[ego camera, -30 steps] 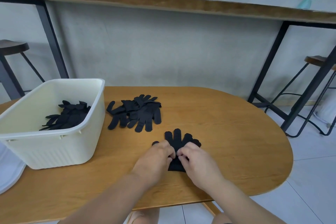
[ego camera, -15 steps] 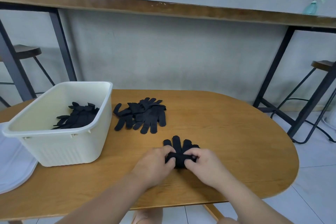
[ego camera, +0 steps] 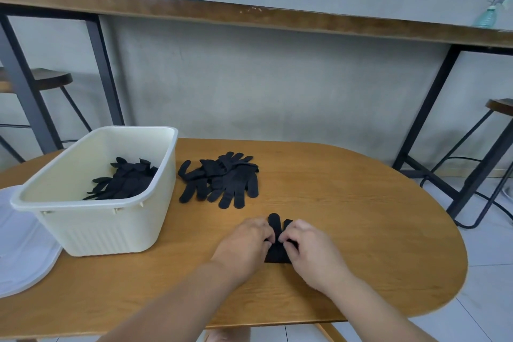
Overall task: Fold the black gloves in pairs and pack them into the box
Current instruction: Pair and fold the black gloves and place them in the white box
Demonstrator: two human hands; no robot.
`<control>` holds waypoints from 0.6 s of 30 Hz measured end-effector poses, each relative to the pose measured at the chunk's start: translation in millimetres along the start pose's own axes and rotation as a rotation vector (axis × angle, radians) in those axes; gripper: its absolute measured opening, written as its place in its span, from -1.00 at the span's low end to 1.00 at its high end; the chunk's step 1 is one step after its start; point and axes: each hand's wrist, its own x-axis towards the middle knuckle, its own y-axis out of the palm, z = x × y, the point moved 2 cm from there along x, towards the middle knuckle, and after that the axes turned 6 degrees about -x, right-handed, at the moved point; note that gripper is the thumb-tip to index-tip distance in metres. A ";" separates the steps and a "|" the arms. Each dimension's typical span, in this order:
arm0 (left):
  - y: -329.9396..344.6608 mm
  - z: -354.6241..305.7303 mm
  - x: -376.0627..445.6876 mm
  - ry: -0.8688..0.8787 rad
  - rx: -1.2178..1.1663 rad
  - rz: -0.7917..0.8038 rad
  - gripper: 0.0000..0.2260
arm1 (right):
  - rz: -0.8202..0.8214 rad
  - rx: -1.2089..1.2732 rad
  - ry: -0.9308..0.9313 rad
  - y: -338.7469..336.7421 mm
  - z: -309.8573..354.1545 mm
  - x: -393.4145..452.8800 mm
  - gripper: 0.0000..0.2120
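Inspector: State of the hands?
Clerk: Left hand [ego camera: 244, 244] and right hand [ego camera: 312, 248] both pinch the glove pair [ego camera: 276, 247] between them, flat on the bench [ego camera: 361, 230].
Inspector: Box?
Clerk: Box [ego camera: 111, 228] left of the hands, gloves inside; loose pile [ego camera: 222, 179] just beyond them.

I count two hands in view, left hand [ego camera: 244, 244] and right hand [ego camera: 313, 250], both on one folded bundle of black gloves [ego camera: 276, 251]; how many gloves it holds I cannot tell. One cream box [ego camera: 116, 228] on one wooden table [ego camera: 361, 230]. One loose pile of gloves [ego camera: 222, 179] beside the box; individual count unclear, several overlapping. One heap of gloves in the box [ego camera: 125, 182], number not resolvable. One white lid [ego camera: 22, 253] at left edge. Two stools: left stool [ego camera: 50, 80], right stool [ego camera: 499, 105]. One spray bottle [ego camera: 488, 14] on one long counter [ego camera: 249, 15].
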 end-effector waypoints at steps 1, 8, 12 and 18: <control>-1.0 0.3 -2.3 0.059 0.030 -0.012 -0.81 | 0.011 -0.007 -0.046 -1.1 -0.4 -2.1 -0.76; -9.2 7.6 -13.7 0.149 0.089 0.041 -0.71 | 0.118 -0.120 -0.158 -7.2 -2.9 -4.3 -0.59; -12.0 6.7 -6.1 -0.088 -0.148 0.067 -0.79 | 0.249 0.206 0.059 -15.4 -0.3 5.3 -0.78; -4.3 18.7 17.2 -0.213 -0.040 -0.002 -0.73 | 0.126 0.219 0.237 -1.8 -12.4 31.5 -0.82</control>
